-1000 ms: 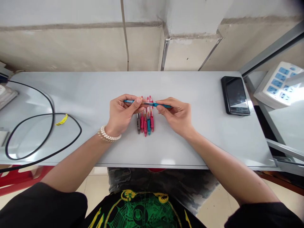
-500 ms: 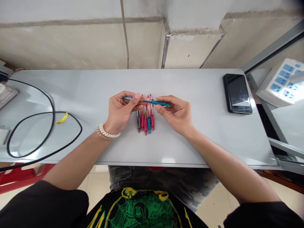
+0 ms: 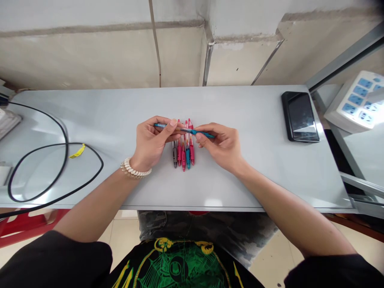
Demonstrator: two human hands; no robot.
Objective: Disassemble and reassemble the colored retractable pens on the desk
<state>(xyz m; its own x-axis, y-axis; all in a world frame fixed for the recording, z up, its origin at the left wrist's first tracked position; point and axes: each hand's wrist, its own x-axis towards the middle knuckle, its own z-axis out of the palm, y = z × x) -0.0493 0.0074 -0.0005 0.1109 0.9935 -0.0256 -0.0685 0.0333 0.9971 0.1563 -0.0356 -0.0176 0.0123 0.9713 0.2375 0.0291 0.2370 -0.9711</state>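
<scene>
A blue pen (image 3: 186, 130) with a clear barrel lies level between my hands, above the table. My left hand (image 3: 156, 138) pinches its left end between thumb and fingers. Its blue grip end is held by my right hand (image 3: 220, 144), with the thumb below and the fingers over it. Beneath the held pen, several pens rest side by side on the table: a grey pen (image 3: 175, 156) at the left, pink pens (image 3: 183, 160) and another blue pen (image 3: 188, 156). My hands and the held pen partly cover their upper ends.
On the grey table (image 3: 252, 176), a black device with a dark screen (image 3: 300, 117) lies at the right. A looped black cable (image 3: 66, 160) with a yellow tag (image 3: 78, 151) spreads over the left side. Beyond the right edge stands a white power strip (image 3: 357, 100).
My right hand's fingers have shifted slightly left along the blue pen, covering more of its grip. My left hand keeps its hold almost unmoved. The row of pens stays in place.
</scene>
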